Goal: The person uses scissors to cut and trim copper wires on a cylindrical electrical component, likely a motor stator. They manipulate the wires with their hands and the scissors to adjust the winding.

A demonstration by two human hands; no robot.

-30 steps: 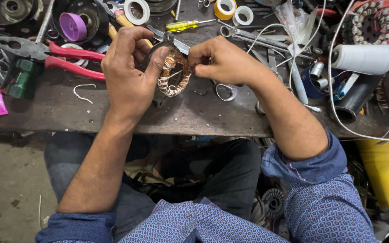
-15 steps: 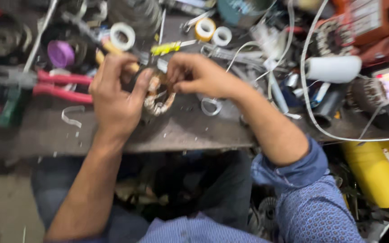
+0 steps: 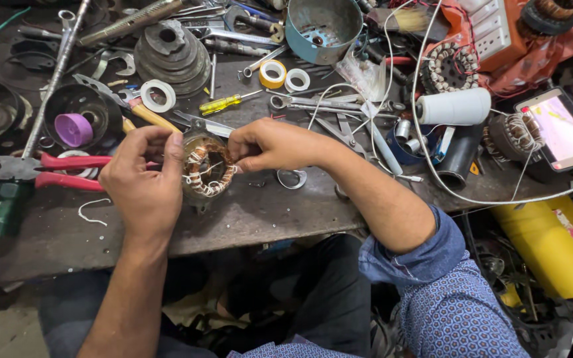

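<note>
A round motor stator (image 3: 207, 170) with copper windings bound in white thread stands on edge on the dark workbench (image 3: 266, 219). My left hand (image 3: 142, 182) grips its left side, thumb and fingers curled around the rim. My right hand (image 3: 270, 144) pinches the winding at the stator's upper right edge with its fingertips. Both forearms reach in from below, the right one in a rolled blue patterned sleeve.
Red-handled pliers (image 3: 41, 169) lie to the left by a purple cap (image 3: 73, 128). Tape rolls (image 3: 157, 95) (image 3: 272, 73), a yellow screwdriver (image 3: 223, 103), scissors (image 3: 306, 103), a white thread spool (image 3: 454, 106), a teal metal housing (image 3: 323, 26) and a lit phone (image 3: 562, 129) crowd the bench.
The view has shifted, so the bench's right side and the phone show more. Both hands stay on the stator; the right fingers remain at its upper right edge.
</note>
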